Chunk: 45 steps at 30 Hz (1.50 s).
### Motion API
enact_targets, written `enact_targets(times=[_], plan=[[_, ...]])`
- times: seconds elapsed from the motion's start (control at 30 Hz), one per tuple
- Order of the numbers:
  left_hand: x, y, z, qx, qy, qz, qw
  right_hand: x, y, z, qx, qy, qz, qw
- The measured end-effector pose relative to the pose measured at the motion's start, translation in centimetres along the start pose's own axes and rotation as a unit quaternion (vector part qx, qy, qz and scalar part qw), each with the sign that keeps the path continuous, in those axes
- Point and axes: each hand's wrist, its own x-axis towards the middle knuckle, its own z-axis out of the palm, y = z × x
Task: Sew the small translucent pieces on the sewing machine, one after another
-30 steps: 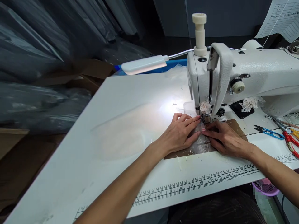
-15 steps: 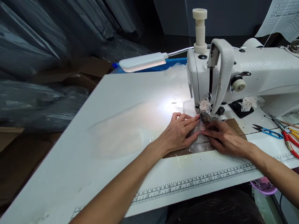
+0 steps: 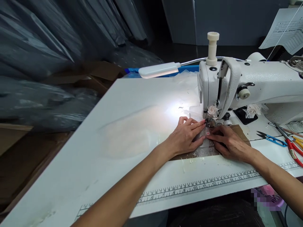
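Fingers of the person's left hand are stretched out and pressed down, grasping nothing, on a strip of sheer, pale, see-through fabric, the forefinger close against a small metal presser foot under the head of the big white metal sewing machine. The right hand bends its fingers inward from the other side, thumb and forefinger meeting the fabric near a tiny pinkish piece; whether they pinch it or merely steady it, I can't tell from where I stand. The fabric lies just in front of the machine's needle area, over a flat brown sheet.

A pale pink fabric rosette sits low on the machine's head, right above the presser foot. Under the machine's arm, white lace lies partly on a black plate. In front of the machine, toward its right end, are blue-handled thread snips with red-handled scissors beside them. A slim white lamp reaches out left of the machine's head, lighting the white tabletop, and a printed black ruler scale runs along the edge nearest the person, in front of the machine.
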Motion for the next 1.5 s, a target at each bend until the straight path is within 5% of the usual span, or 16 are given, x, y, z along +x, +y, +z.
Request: enact_targets(times=[0.9,1.23,1.5], plan=[[-0.05,0.59,-0.01,0.054,0.000,0.008,0.999,0.01,0.20,0.22,0.003,0.010,-0.003,1.000],[0.12,0.72,0.52,0.003,0.112,0.066,0.992,0.37,0.05,0.31,-0.034,-0.011,0.012,0.999],[-0.12,0.61,-0.04,-0.007,0.077,0.029,0.997,0.68,0.21,0.57,-0.039,-0.028,0.036,0.998]])
